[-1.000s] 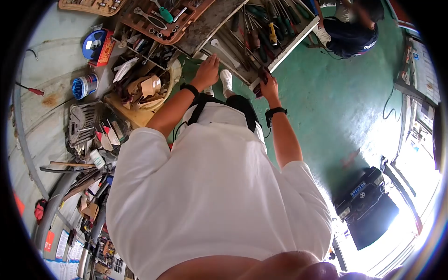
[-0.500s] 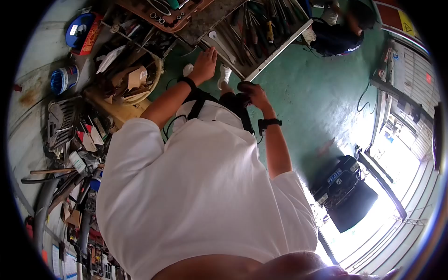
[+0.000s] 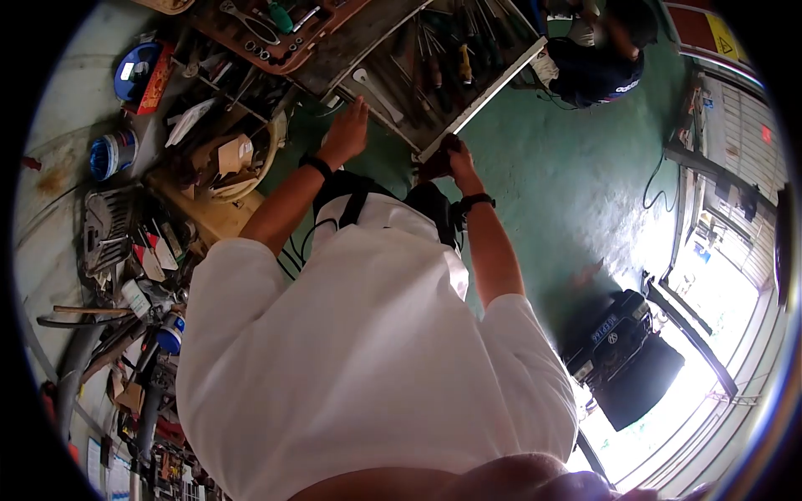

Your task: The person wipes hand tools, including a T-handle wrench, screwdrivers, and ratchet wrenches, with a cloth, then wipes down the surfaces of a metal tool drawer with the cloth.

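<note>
- The right hand (image 3: 460, 162) has its fingers closed around a dark reddish cloth (image 3: 434, 165), at the near corner of the drawer (image 3: 504, 77); whether the cloth presses on the rim is hard to tell.
- The left hand (image 3: 346, 135) has its fingers stretched out and close together, with no object visible in them. It is beside the drawer's left edge; contact with it cannot be made out.
- The drawer is pulled out. In it lie a pale wrench (image 3: 378, 94), along the left side, and many screwdrivers, among them one with a yellow handle (image 3: 464, 65).
- Left of the drawer, on the table (image 3: 322, 73), is a brown tool case (image 3: 298, 57) with sockets, a ratchet with a green handle (image 3: 281, 17) and other tools.
- Below the case, a yellowish bin (image 3: 275, 149) holds cardboard (image 3: 235, 155).
- Farther left are a red box (image 3: 157, 82), a blue reel (image 3: 131, 75) and a blue and white pail (image 3: 117, 154).
- At upper right, a co-worker (image 3: 595, 72) in dark clothes is low over the green floor (image 3: 543, 179), well apart from both hands.
</note>
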Action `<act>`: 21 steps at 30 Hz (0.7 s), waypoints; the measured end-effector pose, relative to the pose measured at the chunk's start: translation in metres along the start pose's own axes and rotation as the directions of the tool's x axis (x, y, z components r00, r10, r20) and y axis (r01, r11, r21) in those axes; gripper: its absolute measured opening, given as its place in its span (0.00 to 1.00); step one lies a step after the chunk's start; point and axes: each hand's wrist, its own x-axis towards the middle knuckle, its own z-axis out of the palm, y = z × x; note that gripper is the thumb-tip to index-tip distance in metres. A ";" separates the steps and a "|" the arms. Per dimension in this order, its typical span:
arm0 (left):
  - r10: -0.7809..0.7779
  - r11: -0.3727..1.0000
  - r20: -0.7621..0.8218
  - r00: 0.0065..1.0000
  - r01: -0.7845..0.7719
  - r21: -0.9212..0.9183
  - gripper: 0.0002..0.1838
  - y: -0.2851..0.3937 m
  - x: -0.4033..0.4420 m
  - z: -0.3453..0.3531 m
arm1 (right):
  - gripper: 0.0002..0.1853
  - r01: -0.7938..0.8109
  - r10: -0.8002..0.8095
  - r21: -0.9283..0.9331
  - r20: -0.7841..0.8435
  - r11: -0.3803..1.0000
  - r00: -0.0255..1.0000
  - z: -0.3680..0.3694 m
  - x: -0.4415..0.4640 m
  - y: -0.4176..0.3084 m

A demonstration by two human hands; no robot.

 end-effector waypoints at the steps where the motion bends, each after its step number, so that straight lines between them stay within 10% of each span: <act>1: -0.044 0.999 0.039 0.998 0.044 0.004 0.39 0.007 0.001 -0.001 | 0.27 0.103 -0.104 -0.151 -0.001 0.983 0.995 -0.003 0.007 0.001; 5: -0.105 0.992 0.068 0.992 0.099 0.082 0.42 0.030 0.007 -0.002 | 0.27 0.161 -0.142 -0.088 0.183 0.983 0.973 -0.028 0.037 0.006; 10: -0.320 0.947 0.005 0.947 0.320 0.012 0.53 0.053 0.019 0.012 | 0.26 0.313 -0.247 -0.509 0.195 0.801 0.949 -0.069 0.042 -0.065; 21: -0.362 0.923 0.001 0.932 0.358 0.140 0.58 0.063 0.023 0.022 | 0.33 0.499 -0.522 -0.462 0.090 0.733 0.848 -0.077 0.097 -0.058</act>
